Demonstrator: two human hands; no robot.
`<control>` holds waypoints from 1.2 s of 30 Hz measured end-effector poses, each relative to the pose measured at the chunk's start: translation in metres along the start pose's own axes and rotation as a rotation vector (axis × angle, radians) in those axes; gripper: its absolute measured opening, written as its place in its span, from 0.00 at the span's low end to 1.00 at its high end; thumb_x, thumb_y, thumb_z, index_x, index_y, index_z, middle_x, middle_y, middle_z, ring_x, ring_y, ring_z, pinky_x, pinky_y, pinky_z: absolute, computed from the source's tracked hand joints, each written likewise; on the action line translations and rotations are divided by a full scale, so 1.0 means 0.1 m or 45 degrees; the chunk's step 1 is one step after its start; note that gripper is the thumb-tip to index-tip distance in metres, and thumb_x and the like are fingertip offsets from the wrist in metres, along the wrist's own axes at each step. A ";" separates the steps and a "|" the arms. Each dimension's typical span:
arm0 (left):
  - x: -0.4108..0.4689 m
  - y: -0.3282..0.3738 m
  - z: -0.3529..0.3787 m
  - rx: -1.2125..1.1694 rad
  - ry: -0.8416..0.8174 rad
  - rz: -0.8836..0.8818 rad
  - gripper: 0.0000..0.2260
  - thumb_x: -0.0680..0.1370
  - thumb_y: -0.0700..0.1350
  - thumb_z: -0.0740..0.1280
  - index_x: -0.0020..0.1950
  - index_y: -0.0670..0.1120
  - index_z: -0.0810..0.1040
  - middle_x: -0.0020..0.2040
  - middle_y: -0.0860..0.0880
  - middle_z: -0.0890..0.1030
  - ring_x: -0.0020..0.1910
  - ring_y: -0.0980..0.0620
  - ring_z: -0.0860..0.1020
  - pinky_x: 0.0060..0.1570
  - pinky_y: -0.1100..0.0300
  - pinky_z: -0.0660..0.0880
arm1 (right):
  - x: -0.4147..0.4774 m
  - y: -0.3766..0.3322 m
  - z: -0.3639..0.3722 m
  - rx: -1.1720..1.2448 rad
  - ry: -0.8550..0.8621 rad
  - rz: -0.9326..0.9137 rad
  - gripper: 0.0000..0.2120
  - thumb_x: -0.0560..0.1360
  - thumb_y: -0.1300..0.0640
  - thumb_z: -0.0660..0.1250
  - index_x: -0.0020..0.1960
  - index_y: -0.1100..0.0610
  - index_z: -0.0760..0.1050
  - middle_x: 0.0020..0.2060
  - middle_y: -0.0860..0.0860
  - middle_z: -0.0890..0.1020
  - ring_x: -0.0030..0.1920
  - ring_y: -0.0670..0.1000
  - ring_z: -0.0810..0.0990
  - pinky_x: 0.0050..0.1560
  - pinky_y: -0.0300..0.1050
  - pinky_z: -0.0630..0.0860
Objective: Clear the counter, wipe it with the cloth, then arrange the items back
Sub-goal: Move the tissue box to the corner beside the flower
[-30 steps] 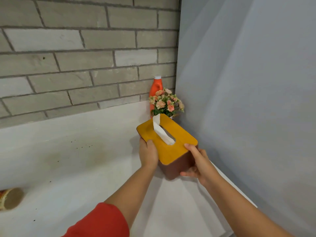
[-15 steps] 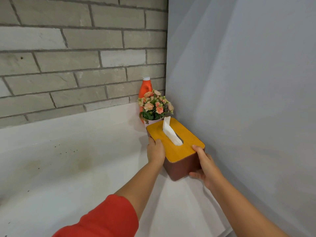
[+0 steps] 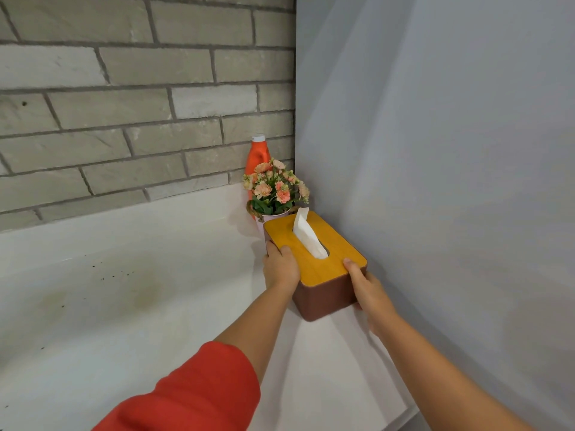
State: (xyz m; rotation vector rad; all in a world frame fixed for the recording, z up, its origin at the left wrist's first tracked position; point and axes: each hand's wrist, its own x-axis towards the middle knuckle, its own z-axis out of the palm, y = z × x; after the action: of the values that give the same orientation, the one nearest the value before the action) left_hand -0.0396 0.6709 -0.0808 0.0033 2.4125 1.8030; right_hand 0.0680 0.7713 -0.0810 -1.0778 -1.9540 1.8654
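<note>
Wood-topped tissue box (image 3: 337,269) runs lengthwise up-left toward the flower pot (image 3: 273,194); your left hand (image 3: 281,270) and right hand (image 3: 368,290) — level — grip its flanks.

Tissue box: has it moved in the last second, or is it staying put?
Yes. Against the flower pot, the tissue box has shifted right, toward the grey wall.

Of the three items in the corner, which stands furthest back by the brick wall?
The orange plastic bottle with the white cap: it stands behind the pot of pink flowers, while the brown tissue box with the wooden lid sits nearest the camera.
</note>
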 end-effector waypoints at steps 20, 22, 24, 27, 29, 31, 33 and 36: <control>-0.24 -0.15 -0.55 -0.301 -0.132 -0.115 0.22 0.82 0.50 0.53 0.76 0.51 0.55 0.72 0.45 0.65 0.68 0.42 0.68 0.68 0.45 0.66 | -0.13 0.20 0.29 0.302 0.429 -0.011 0.27 0.78 0.40 0.52 0.68 0.59 0.65 0.67 0.58 0.69 0.65 0.61 0.70 0.65 0.62 0.68; -0.25 -0.16 -0.66 -0.323 -0.127 -0.115 0.21 0.81 0.45 0.55 0.74 0.50 0.57 0.62 0.46 0.74 0.59 0.44 0.74 0.62 0.51 0.71 | -0.28 0.24 0.45 0.380 0.424 0.024 0.21 0.80 0.45 0.52 0.62 0.60 0.67 0.58 0.59 0.73 0.57 0.59 0.73 0.60 0.55 0.71; -0.32 -0.16 -0.81 -0.331 -0.139 -0.081 0.21 0.80 0.41 0.56 0.73 0.48 0.59 0.50 0.49 0.74 0.50 0.47 0.76 0.51 0.55 0.74 | -0.46 0.25 0.64 0.405 0.363 0.041 0.15 0.81 0.49 0.52 0.57 0.59 0.69 0.50 0.56 0.74 0.48 0.56 0.73 0.51 0.49 0.70; -0.43 -0.19 -1.13 -0.312 -0.130 -0.016 0.20 0.79 0.37 0.57 0.71 0.47 0.62 0.50 0.48 0.72 0.47 0.48 0.75 0.43 0.58 0.74 | -0.78 0.17 0.94 0.408 0.216 0.046 0.08 0.81 0.54 0.53 0.51 0.57 0.67 0.38 0.52 0.72 0.34 0.50 0.68 0.33 0.41 0.65; -0.49 -0.24 -1.41 -0.295 -0.094 0.025 0.20 0.79 0.37 0.59 0.69 0.48 0.63 0.48 0.49 0.71 0.43 0.50 0.75 0.40 0.59 0.74 | -1.03 0.09 1.15 0.375 0.089 0.018 0.06 0.80 0.55 0.55 0.50 0.57 0.68 0.34 0.50 0.69 0.31 0.49 0.66 0.30 0.40 0.62; -0.54 -0.32 -1.74 -0.262 -0.049 0.049 0.19 0.78 0.38 0.60 0.68 0.48 0.65 0.51 0.48 0.72 0.44 0.50 0.75 0.45 0.56 0.75 | -1.27 0.05 1.39 0.264 -0.066 0.018 0.06 0.79 0.55 0.58 0.50 0.58 0.69 0.35 0.50 0.70 0.32 0.49 0.68 0.31 0.41 0.65; -0.59 -0.42 -2.10 -0.223 -0.007 0.065 0.18 0.78 0.38 0.62 0.66 0.48 0.67 0.52 0.48 0.72 0.46 0.48 0.75 0.50 0.53 0.75 | -1.49 0.03 1.65 0.144 -0.213 0.006 0.05 0.78 0.56 0.60 0.50 0.57 0.70 0.38 0.51 0.72 0.34 0.50 0.71 0.32 0.44 0.68; -0.67 -0.57 -2.69 -0.168 0.067 0.090 0.15 0.76 0.38 0.62 0.63 0.49 0.69 0.53 0.48 0.72 0.46 0.49 0.74 0.45 0.56 0.73 | -1.80 0.02 2.05 0.054 -0.376 -0.067 0.01 0.77 0.59 0.62 0.46 0.56 0.71 0.39 0.51 0.73 0.36 0.50 0.73 0.34 0.44 0.70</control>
State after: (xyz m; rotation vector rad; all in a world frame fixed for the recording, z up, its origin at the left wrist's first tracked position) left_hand 0.0028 0.3923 -0.0532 0.0290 2.3509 2.0152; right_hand 0.0674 0.4989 -0.0595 -0.7659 -2.0607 2.1273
